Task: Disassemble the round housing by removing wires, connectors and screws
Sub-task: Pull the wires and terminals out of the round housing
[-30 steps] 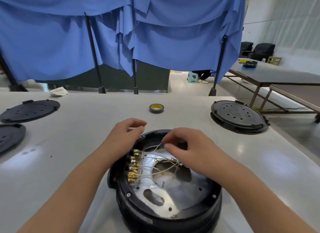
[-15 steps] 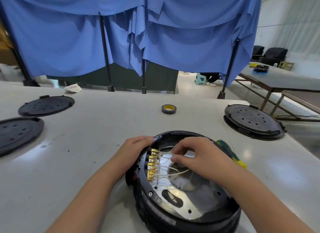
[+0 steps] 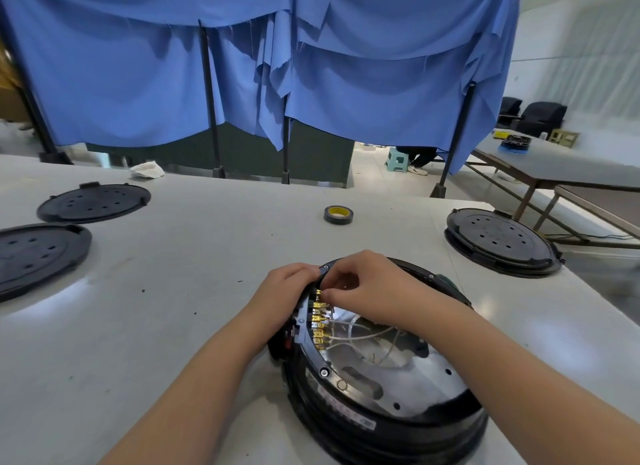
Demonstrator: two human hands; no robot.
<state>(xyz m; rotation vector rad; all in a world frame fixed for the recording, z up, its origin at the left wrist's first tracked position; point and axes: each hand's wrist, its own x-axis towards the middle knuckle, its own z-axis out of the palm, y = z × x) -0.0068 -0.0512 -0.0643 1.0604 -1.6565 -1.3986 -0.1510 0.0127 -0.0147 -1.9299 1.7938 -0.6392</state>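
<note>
Blue cloth (image 3: 346,83) hangs across the far side on black poles; in front of it is the white table (image 3: 207,256) everything sits on. Near centre-right of the table: the round housing (image 3: 381,405), black, open side up, silver plate inside, looks like it's placed close to the body so both hands reach in without stretching. Three black perforated lids lie flat and well apart from it: two far left (image 3: 93,203) and (image 3: 38,253), one far right (image 3: 502,241), probably parked out of the work area. Left hand (image 3: 289,293) grips the housing's far-left rim, fingers curled over the edge, likely bracing it so it doesn't slide when a terminal gets pulled. Right hand (image 3: 367,288) reaches across the opening from the right, fingers bunched together at the top of the brass connectors (image 3: 320,321); seems to pinch the topmost one, but the exact contact is hidden under the fingers, can't confirm. The connectors sit in a row down the inner left wall, each with thin pale wires (image 3: 360,333) looping into the centre hole, so most are not yet unplugged. Rim screws (image 3: 324,372) are in place. Yellow-cored tape roll (image 3: 338,215) sits far centre, untouched. Crumpled white rag (image 3: 147,170) at the far-left table edge.
</note>
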